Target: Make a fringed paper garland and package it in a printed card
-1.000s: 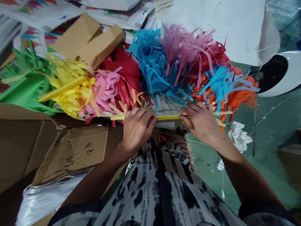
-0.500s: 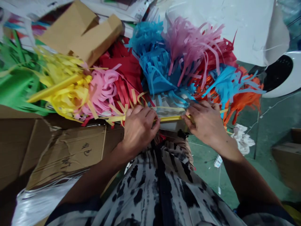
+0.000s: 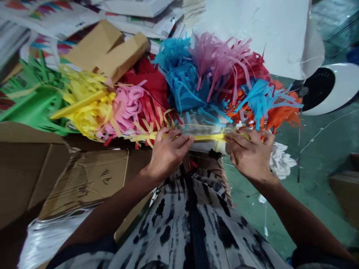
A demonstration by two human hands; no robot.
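A yellow paper tassel (image 3: 209, 137), its middle drawn into a narrow band, stretches from side to side close to my body. My left hand (image 3: 169, 149) is closed over the band near its left end, fingers together, where fringe strips fan out. Farther right, the bent fingers of my right hand (image 3: 249, 151) grip the same band. The fingertips and thumbs are partly hidden. Just beyond my hands lie blue tassels (image 3: 183, 84), a red tassel (image 3: 150, 82) and a pink tassel (image 3: 127, 101).
Yellow (image 3: 89, 108) and green tassels (image 3: 36, 106) lie at left, orange ones (image 3: 283, 106) at right. A folded brown cardboard piece (image 3: 103, 48) rests behind them. An open carton (image 3: 92, 175) stands below on the left. White sheeting (image 3: 252, 26) is at the back.
My right hand has shifted slightly right along the yellow tassel, and its fingers are more bent. My left hand's fingers have stretched forward over the band. The view has shifted slightly.
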